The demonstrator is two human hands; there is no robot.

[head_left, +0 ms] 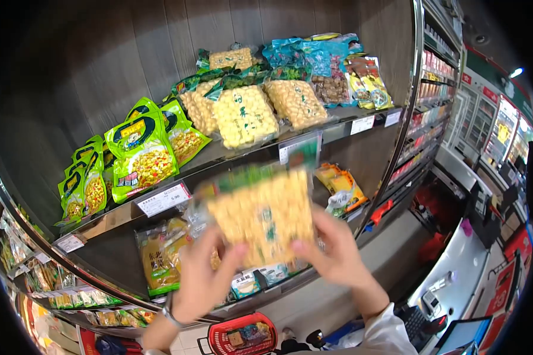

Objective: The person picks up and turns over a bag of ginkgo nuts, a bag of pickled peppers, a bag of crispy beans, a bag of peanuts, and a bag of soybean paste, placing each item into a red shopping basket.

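Both of my hands hold up one clear packet of pale yellow round pieces (262, 214) with a green label, in front of a store shelf. My left hand (202, 279) grips its lower left corner; a watch sits on that wrist. My right hand (333, 253) grips its lower right edge, with a white sleeve below it. The packet is blurred. Above it on the upper shelf (231, 155) lie more packets of the same kind (246, 115).
Green bags (141, 151) stand at the left of the upper shelf, blue and brown packets (328, 68) at its right. Price tags (163, 199) line the shelf edge. A red basket (243, 336) sits below. Fridges and a counter stand to the right.
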